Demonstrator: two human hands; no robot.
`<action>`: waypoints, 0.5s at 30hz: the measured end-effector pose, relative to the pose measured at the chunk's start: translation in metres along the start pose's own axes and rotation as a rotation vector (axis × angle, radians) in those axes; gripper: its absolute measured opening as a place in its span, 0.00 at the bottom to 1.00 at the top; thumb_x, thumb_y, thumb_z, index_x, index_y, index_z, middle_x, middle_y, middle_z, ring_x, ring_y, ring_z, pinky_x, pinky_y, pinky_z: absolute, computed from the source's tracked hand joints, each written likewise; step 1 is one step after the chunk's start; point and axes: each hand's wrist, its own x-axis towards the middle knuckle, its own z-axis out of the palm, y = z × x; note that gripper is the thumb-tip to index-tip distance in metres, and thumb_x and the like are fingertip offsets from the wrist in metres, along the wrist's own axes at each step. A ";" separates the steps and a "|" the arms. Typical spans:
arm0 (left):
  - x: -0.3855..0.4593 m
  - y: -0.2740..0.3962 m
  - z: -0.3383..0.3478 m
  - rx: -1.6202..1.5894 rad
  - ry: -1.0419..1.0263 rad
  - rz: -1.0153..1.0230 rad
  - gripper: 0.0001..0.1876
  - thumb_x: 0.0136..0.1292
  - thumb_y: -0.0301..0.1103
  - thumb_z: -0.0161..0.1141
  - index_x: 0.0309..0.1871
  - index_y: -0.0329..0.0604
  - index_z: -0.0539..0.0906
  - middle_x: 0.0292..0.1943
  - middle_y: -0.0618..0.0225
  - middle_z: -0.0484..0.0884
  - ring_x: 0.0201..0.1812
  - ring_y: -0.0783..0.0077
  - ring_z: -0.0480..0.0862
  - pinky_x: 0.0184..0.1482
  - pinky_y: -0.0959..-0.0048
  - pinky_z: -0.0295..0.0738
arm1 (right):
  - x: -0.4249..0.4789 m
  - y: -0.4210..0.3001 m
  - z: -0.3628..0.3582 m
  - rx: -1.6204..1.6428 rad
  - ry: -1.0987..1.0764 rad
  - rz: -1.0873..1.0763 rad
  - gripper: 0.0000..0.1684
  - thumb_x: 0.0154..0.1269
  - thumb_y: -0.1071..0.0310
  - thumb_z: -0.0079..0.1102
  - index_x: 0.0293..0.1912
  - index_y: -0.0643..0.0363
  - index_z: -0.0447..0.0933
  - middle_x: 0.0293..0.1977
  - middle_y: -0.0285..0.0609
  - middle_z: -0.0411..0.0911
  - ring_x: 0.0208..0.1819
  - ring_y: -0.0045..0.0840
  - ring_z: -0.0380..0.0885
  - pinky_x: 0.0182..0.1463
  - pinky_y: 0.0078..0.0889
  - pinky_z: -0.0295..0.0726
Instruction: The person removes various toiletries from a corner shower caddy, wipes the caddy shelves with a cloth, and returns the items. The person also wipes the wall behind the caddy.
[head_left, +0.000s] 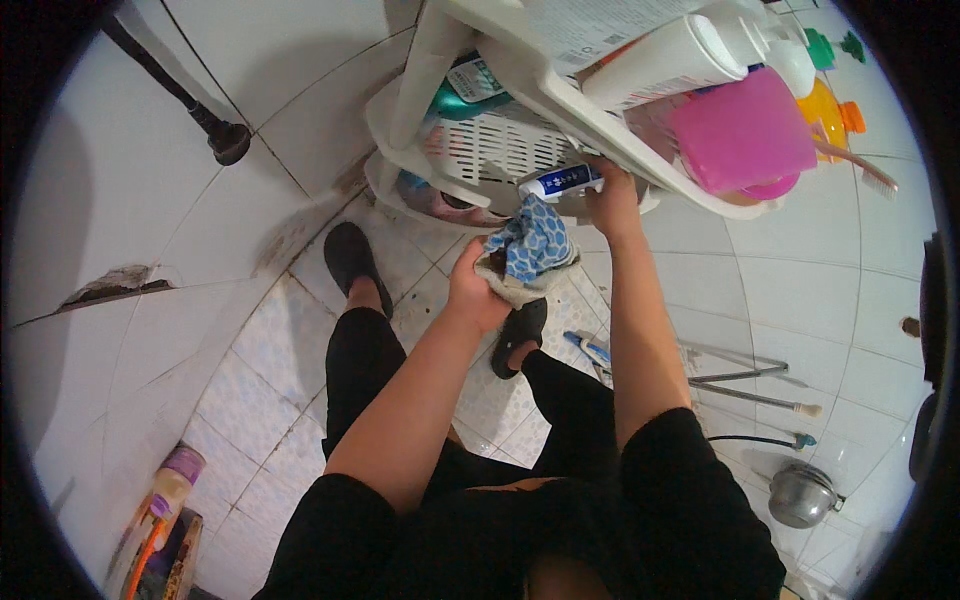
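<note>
My left hand (478, 291) grips a bundle of cloths: a blue-and-white patterned cloth (537, 238) bunched on top of a beige, rough-looking cloth (529, 291). My right hand (616, 201) reaches to the lower tier of a white plastic shelf rack (525, 135). Its fingers are on one end of a blue-and-white tube (564, 180) that bears writing and looks like toothpaste; the fingertips are partly hidden. The tube's other end meets the top of the patterned cloth. Both hands are close together at the rack's front edge.
A green bottle (471, 86) stands on the slotted tier. Above it are a white bottle (667, 64), a pink container (742, 135) and a toothbrush (862, 169). Metal rods (750, 390) and a steel bowl (802, 495) are along the right wall. Bottles (176, 480) stand lower left.
</note>
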 end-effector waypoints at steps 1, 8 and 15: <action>0.000 0.002 0.003 0.001 0.064 -0.007 0.25 0.73 0.48 0.40 0.63 0.41 0.75 0.60 0.59 0.78 0.61 0.56 0.77 0.66 0.54 0.68 | 0.001 -0.006 0.002 -0.102 -0.076 -0.026 0.29 0.52 0.74 0.66 0.56 0.49 0.78 0.54 0.40 0.80 0.59 0.37 0.74 0.62 0.47 0.70; 0.013 0.006 0.005 -0.018 0.122 -0.036 0.22 0.74 0.45 0.40 0.59 0.42 0.77 0.57 0.58 0.80 0.58 0.56 0.80 0.63 0.55 0.73 | 0.005 -0.003 -0.001 -0.186 -0.142 -0.202 0.31 0.57 0.62 0.70 0.61 0.44 0.73 0.58 0.35 0.76 0.62 0.37 0.71 0.66 0.54 0.58; 0.004 0.007 0.017 -0.082 0.025 0.093 0.25 0.74 0.48 0.42 0.65 0.42 0.73 0.64 0.60 0.75 0.64 0.56 0.75 0.66 0.53 0.69 | -0.054 -0.067 -0.053 0.047 0.098 -0.138 0.36 0.61 0.73 0.62 0.68 0.54 0.65 0.58 0.58 0.72 0.55 0.53 0.74 0.60 0.52 0.69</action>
